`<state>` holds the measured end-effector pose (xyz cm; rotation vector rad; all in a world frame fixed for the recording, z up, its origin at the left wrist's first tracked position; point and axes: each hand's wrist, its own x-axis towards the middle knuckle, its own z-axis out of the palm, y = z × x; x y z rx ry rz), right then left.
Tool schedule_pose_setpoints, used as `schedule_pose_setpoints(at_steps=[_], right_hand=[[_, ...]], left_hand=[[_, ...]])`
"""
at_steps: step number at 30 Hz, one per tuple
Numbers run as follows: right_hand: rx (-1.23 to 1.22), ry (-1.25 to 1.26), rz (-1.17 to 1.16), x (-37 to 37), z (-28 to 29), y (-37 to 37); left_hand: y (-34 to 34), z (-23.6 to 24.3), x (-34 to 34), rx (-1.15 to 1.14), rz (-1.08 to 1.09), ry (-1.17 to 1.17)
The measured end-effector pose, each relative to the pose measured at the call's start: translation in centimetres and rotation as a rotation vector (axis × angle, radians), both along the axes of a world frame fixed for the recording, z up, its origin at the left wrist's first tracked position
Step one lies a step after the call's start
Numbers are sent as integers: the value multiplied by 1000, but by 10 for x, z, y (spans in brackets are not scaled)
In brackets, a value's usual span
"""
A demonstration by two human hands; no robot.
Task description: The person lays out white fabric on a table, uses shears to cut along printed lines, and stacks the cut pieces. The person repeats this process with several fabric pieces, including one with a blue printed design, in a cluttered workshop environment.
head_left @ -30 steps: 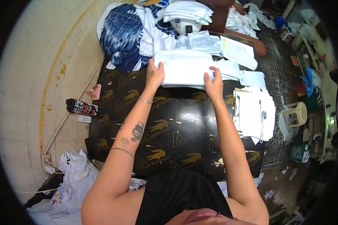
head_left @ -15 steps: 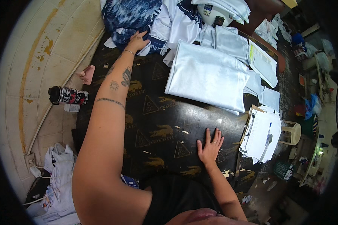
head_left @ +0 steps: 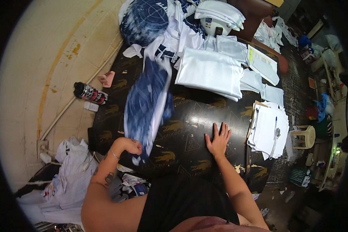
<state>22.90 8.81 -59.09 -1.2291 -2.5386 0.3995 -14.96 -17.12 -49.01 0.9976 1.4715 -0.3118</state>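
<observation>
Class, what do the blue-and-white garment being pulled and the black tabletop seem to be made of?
Blue-and-white garment: thin, soft fabric, probably a knit; it drapes limply from the left hand. Black tabletop: a hard, glossy sheet, perhaps coated board; it mirrors light, with chipped edges.

Dim, fisheye-warped, motion-blurred blue garment [head_left: 147, 104]
</observation>
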Motion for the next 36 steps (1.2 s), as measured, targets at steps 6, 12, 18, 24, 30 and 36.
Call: schedule_pose_setpoints(at_steps=[6, 12, 18, 24, 30, 36], right_hand=[[-108, 172, 293, 2, 17, -36], [-699, 444, 1083, -10, 62, -144], [-986, 196, 1391, -17, 139, -172], [-528, 1059, 906, 13, 302, -62], [-254, 506, 884, 119, 341, -21], [-651, 414, 1030, 201, 370, -49]], left_hand=[[-77, -27, 98, 1091, 350, 320], [-177, -6, 205, 563, 77, 204], [-125, 215, 180, 1379, 164, 789], [-72, 260, 223, 1710, 446, 737], [-103, 224, 181, 1335, 202, 747], [-247, 289, 81, 2072, 331, 1692]])
